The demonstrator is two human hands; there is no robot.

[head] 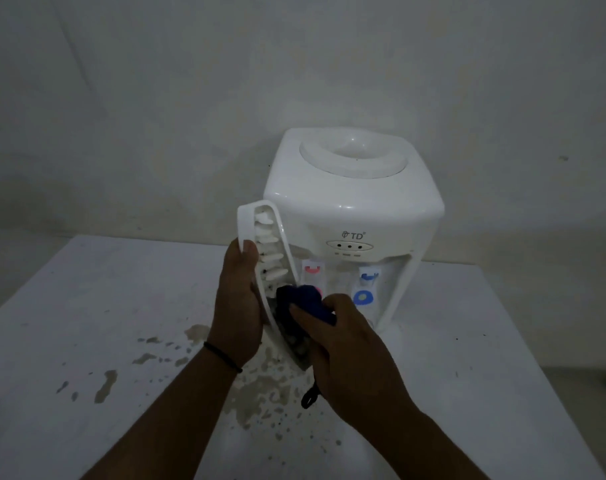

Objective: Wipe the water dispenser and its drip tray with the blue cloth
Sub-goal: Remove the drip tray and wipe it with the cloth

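A big grey wall [156, 98] is behind everything. In front of it is a white table [502, 341]. The table has wet, dirty splashes [260, 393] on it, mostly in front of me and a bit to the left.

On the table, near the wall, stands the white water dispenser [357, 202]. It has a round hole on top for a bottle. On its front I see the letters TD and three little dots. Lower down are two taps. The red tap [312, 270] is on the left and the blue tap [368, 277] is on the right.

I am holding the white drip tray [256, 220] up in front of the dispenser, on its left side. The tray stands on its end and tips a little. I can see the slats inside it.

My left hand [239, 299] grips the tray by its left edge, with my thumb on the rim. There is a black band [222, 356] on that wrist.

My right hand [350, 355] is closed around the blue cloth [308, 303]. The cloth is bunched up and pressed against the lower part of the tray. A small dark loop [310, 396] of the cloth hangs down under my hand.

My two hands are close, with the tray between them.
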